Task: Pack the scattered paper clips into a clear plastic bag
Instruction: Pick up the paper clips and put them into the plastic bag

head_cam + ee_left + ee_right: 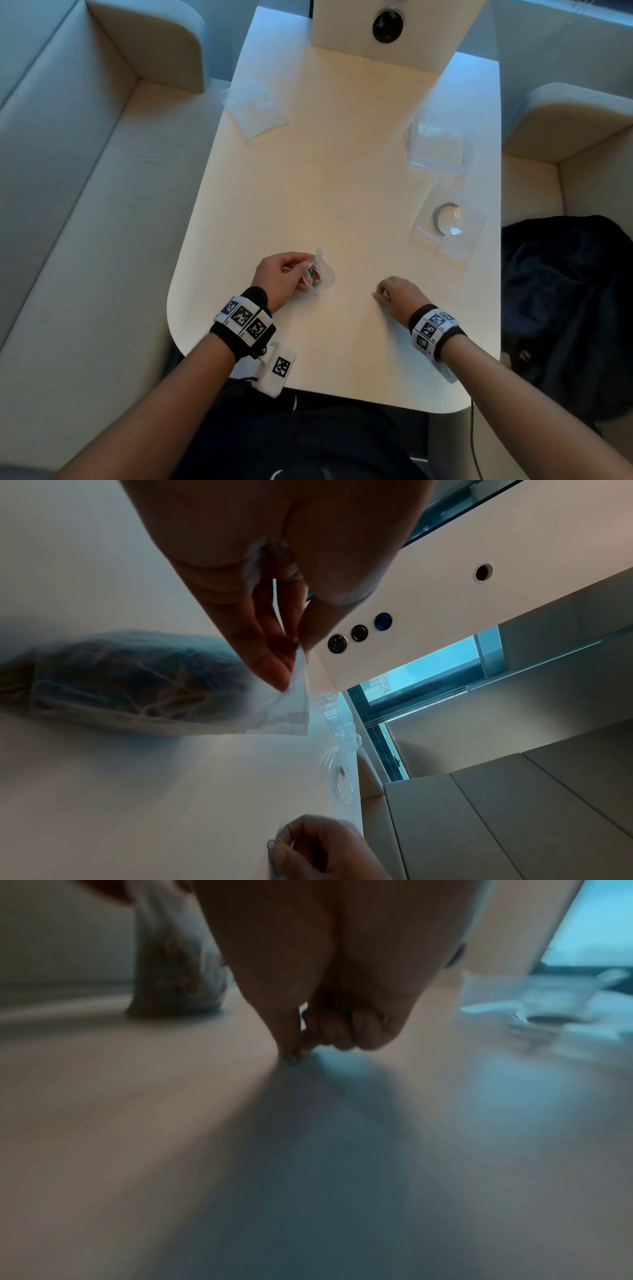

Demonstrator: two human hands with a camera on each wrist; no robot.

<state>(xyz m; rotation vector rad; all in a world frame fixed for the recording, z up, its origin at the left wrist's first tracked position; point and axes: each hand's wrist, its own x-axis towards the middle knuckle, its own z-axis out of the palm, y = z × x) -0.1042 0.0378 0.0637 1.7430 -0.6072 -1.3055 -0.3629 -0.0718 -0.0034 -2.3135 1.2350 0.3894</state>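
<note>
The clear plastic bag (320, 274), holding coloured paper clips (314, 275), stands near the tabletop's (342, 164) front edge, its rim pinched by the left hand (279, 277). To its right, the right hand (399, 296) pinches one paper clip (373, 294) against the tabletop.
</note>
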